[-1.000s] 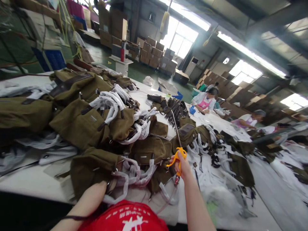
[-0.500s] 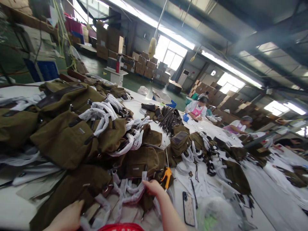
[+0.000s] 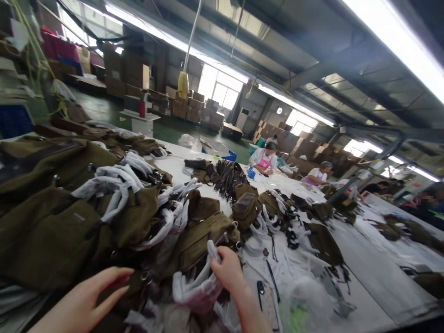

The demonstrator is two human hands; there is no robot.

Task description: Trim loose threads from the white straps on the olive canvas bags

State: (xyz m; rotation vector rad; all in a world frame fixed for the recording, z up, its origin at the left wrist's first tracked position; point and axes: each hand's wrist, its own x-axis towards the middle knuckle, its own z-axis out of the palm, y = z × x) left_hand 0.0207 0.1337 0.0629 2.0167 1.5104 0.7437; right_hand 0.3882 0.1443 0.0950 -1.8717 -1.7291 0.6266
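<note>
My right hand (image 3: 229, 268) fingers pinch a white-wrapped strap (image 3: 194, 284) on the olive canvas bag (image 3: 201, 236). My left hand (image 3: 88, 300), released, rests beside the bag, seemingly steadying. Next: draw strap clear.

Single head-worn view, tilted, facing forward and slightly down along a long table (image 3: 367, 273), near edge close below with both hands at the bottom, far end, windows and roof beams distant above
</note>
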